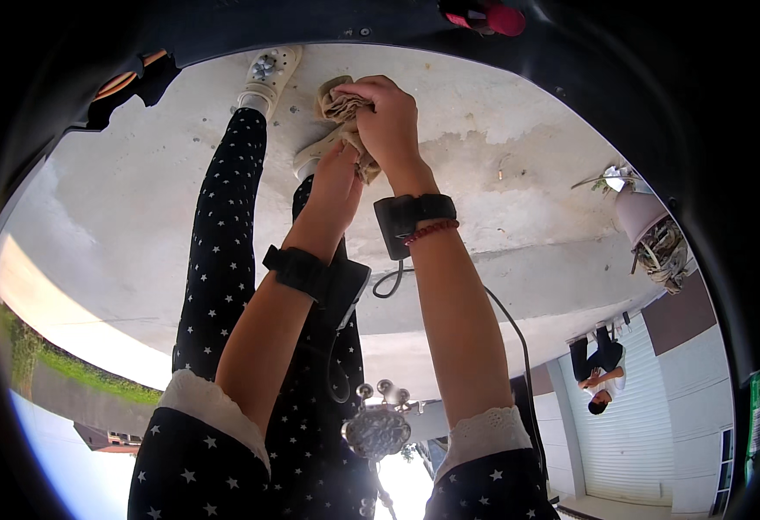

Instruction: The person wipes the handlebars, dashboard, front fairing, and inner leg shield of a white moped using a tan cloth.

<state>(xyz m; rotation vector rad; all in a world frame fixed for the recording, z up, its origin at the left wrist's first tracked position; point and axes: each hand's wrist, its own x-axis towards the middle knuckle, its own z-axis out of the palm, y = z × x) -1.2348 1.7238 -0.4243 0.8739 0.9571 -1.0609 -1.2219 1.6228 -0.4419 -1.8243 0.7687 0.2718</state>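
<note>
Pale, stained concrete floor (536, 208) spreads beneath the hands. Left hand (335, 180) and right hand (388, 123) both grasp a crumpled tan cloth (342, 104), fingers bunched round its folds; it lies in line with one cream clog (314, 151), though whether they touch cannot be told. Each wrist carries a black strapped device (391, 227) with a cable, and red beads (432, 230) circle the right one. Farther out are black star-patterned trousers (224, 225), a potted plant (640, 215), and a person (607, 378) before a white shutter (627, 446). At the right edge, a green object (759, 420) shows pale print (cropped and dim, so hardly legible).
</note>
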